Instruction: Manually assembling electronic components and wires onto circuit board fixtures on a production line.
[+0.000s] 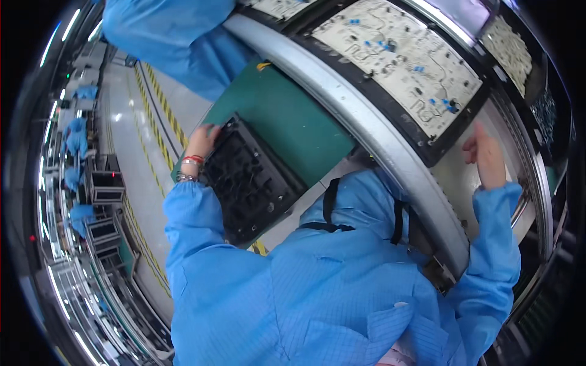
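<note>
My left hand [202,144] is at the upper left edge of a black fixture tray [247,177], its fingers curled against the rim. The tray has irregular recesses across its face and lies partly over a green work surface [293,116]. My right hand [486,155] is over the conveyor line at the right with nothing in it, the index finger stretched and the other fingers partly bent. Just left of that hand, a white circuit board panel [397,61] with blue and black components sits in a black frame [421,149] on the line.
A curved metal rail [366,116] runs between the green surface and the line. Bins of pale parts [508,52] and small metallic parts [545,116] stand at the far right. Another person's blue sleeve [177,43] is at the upper left, beside yellow-black floor stripes [160,113].
</note>
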`<state>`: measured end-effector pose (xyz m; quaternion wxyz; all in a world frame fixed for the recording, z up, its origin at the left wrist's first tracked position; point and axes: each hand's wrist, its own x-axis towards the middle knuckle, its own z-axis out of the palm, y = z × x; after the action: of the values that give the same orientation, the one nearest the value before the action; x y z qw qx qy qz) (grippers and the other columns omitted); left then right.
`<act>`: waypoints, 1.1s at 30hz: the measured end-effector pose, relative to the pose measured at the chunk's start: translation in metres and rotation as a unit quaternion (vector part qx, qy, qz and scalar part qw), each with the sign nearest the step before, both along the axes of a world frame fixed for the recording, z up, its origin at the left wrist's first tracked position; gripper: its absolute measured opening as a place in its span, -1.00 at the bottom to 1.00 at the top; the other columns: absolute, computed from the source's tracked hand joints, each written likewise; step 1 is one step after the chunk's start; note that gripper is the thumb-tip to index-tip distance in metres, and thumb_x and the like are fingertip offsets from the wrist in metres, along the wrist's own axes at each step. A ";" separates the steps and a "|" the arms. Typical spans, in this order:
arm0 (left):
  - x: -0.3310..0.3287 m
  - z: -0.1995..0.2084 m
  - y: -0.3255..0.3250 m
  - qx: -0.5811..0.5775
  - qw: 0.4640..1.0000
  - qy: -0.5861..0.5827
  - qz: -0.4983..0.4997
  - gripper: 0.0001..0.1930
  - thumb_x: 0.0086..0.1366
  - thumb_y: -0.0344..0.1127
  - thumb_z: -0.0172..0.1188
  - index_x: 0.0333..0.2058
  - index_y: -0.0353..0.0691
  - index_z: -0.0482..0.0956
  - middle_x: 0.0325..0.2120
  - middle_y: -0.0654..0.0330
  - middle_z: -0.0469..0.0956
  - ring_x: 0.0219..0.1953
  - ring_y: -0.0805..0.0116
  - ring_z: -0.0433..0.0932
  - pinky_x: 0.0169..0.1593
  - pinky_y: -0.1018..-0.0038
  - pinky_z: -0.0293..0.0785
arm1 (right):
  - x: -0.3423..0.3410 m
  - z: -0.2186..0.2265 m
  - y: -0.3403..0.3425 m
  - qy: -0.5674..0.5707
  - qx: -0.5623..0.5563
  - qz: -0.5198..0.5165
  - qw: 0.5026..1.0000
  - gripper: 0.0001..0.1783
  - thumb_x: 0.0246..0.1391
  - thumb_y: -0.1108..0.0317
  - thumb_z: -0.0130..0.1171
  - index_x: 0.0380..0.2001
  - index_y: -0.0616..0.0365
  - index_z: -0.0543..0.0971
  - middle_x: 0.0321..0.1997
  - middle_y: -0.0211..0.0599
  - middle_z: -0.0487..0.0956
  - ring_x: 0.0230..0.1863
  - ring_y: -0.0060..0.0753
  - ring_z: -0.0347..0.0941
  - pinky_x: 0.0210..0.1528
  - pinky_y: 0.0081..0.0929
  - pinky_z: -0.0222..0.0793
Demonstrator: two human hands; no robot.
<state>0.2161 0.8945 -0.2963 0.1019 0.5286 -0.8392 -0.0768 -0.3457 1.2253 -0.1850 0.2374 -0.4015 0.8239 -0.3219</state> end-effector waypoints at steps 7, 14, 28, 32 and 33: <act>-0.012 0.000 0.050 -0.089 0.994 0.052 0.027 -0.73 0.21 -0.15 0.17 -0.37 -0.27 0.62 -0.35 -0.01 0.58 -0.30 -0.04 0.52 -0.24 0.21 0.43 | 0.009 0.004 0.019 -0.019 -0.120 -0.031 0.992 -0.33 0.30 -0.09 -0.25 -0.52 0.32 0.53 -0.69 -0.33 0.41 -0.59 -0.53 0.33 -0.44 -0.57 0.19; -0.102 0.167 0.150 -0.291 0.946 0.085 -0.117 -0.72 0.05 -0.24 0.30 -0.29 -0.25 0.54 -0.48 0.10 0.50 -0.43 0.11 0.51 -0.37 0.31 0.40 | 0.056 0.044 0.021 0.020 -0.158 0.080 0.984 -0.42 0.31 0.01 -0.28 -0.37 0.33 0.54 -0.52 -0.30 0.48 -0.37 -0.44 0.40 -0.16 -0.47 0.22; -0.297 0.259 0.214 -0.176 0.764 0.268 -0.560 -0.24 0.07 0.03 0.29 0.10 -0.44 0.30 -0.03 -0.12 0.44 0.00 0.00 0.43 0.08 0.26 0.28 | 0.149 0.060 0.136 -0.161 -0.373 -0.078 0.911 -0.49 0.19 0.16 0.09 0.04 0.34 0.32 -0.14 -0.17 0.53 -0.20 -0.45 0.48 -0.10 -0.50 0.38; -0.327 0.250 0.204 -0.151 0.798 0.335 -0.477 -0.15 0.29 0.12 -0.02 0.32 -0.37 -0.11 0.26 -0.14 0.11 0.31 -0.01 0.10 0.34 0.21 -0.09 | 0.106 0.060 0.204 -0.148 -0.416 -0.258 0.859 -0.43 0.22 -0.01 0.00 0.01 0.32 0.35 -0.25 -0.28 0.48 -0.39 -0.50 0.42 -0.33 -0.50 0.42; -0.338 0.236 0.204 -0.103 0.817 0.369 -0.431 -0.23 0.35 0.08 -0.12 0.32 -0.36 -0.10 0.27 -0.15 0.09 0.33 0.00 0.06 0.34 0.21 -0.10 | 0.093 0.059 0.223 -0.165 -0.442 -0.290 0.833 -0.49 0.24 0.04 -0.03 -0.01 0.31 0.36 -0.28 -0.30 0.47 -0.42 -0.51 0.42 -0.35 -0.49 0.44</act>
<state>-0.1215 1.0985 -0.0606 0.4143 0.0310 -0.8838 -0.2151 -0.2523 1.4484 -0.1259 0.0632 -0.1469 0.6209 -0.7674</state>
